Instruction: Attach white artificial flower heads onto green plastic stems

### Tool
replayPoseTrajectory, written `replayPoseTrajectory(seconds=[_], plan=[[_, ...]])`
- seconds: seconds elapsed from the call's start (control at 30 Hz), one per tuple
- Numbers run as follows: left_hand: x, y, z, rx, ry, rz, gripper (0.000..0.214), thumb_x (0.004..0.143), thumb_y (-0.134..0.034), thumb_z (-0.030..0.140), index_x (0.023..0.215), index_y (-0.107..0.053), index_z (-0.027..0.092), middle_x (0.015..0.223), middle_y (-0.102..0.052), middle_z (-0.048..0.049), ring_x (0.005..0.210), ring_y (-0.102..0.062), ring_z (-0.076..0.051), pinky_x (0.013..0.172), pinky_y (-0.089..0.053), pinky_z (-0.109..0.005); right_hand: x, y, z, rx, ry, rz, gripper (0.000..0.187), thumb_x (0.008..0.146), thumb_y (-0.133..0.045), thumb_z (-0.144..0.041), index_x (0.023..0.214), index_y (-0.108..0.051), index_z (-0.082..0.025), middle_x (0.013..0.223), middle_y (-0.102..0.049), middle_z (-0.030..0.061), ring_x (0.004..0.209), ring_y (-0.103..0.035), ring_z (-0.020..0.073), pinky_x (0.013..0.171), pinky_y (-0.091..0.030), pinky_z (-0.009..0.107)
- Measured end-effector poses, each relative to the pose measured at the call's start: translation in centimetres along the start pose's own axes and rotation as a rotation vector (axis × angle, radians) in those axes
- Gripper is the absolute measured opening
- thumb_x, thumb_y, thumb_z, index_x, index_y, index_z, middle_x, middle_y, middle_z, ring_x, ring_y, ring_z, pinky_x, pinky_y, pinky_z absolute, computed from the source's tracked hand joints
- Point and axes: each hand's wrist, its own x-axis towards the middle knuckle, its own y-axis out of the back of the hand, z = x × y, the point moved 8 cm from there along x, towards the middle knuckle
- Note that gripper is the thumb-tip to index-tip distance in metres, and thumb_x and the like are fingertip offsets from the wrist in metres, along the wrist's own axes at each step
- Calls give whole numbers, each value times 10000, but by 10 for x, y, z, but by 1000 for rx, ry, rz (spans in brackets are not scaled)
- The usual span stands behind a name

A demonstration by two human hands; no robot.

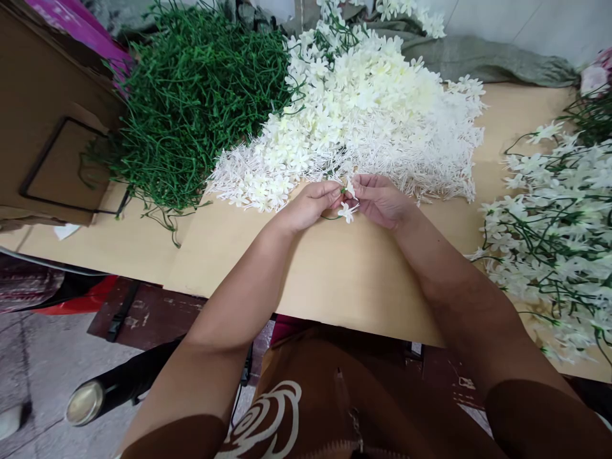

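Observation:
Both hands meet over the tabletop at the front edge of a heap of white artificial flower heads (pixel 377 95). My left hand (pixel 313 203) is closed in a pinch on a green plastic stem (pixel 331 218). One white blossom (pixel 348 213) shows just below the fingertips, by the stem. My right hand (pixel 380 199) pinches a white flower head (pixel 350 187) against the stem's tip, its fingers pressed together. The fingers partly hide where flower and stem meet.
A large pile of green plastic stems (pixel 205 95) lies at the left, beside a cardboard box (pixel 52 121). Flowers on stems (pixel 559 223) are heaped at the right. Grey-green cloth (pixel 497 60) lies along the wall. The table's front edge (pixel 354 325) runs near my body.

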Motion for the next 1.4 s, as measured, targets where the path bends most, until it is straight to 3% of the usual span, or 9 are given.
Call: replayPoseTrajectory(seconds=[0.37,0.6,1.07,1.4], plan=[[-1,5,-4,17,34,17,516,714,-739,559,557,-466,150,559,-424,22,513,-362,-62,480,-246,-208,-2,-7,-1,20,21,23,354,515,-933,-333,614,-653,-140,597,-651,-9,563,-605,87,629,-549,236],[-1,5,-4,33,-4,5,553,690,-718,637,578,-476,153,569,-414,26,521,-348,-64,486,-249,-213,0,-8,-2,33,47,50,395,447,-951,-335,592,-631,-154,541,-642,-31,508,-591,83,587,-556,249],[1,9,-7,130,-9,38,567,671,-713,654,553,-456,163,535,-387,31,512,-329,-71,493,-227,-224,3,-4,-1,-142,99,86,460,464,-921,-449,613,-593,-164,542,-650,-28,523,-622,92,534,-517,217],[-1,6,-10,128,-6,19,521,737,-685,602,563,-440,177,516,-362,40,466,-290,-66,445,-190,-235,4,-4,-1,-186,119,91,505,452,-911,-495,611,-560,-170,491,-589,-62,454,-560,68,509,-511,217]])
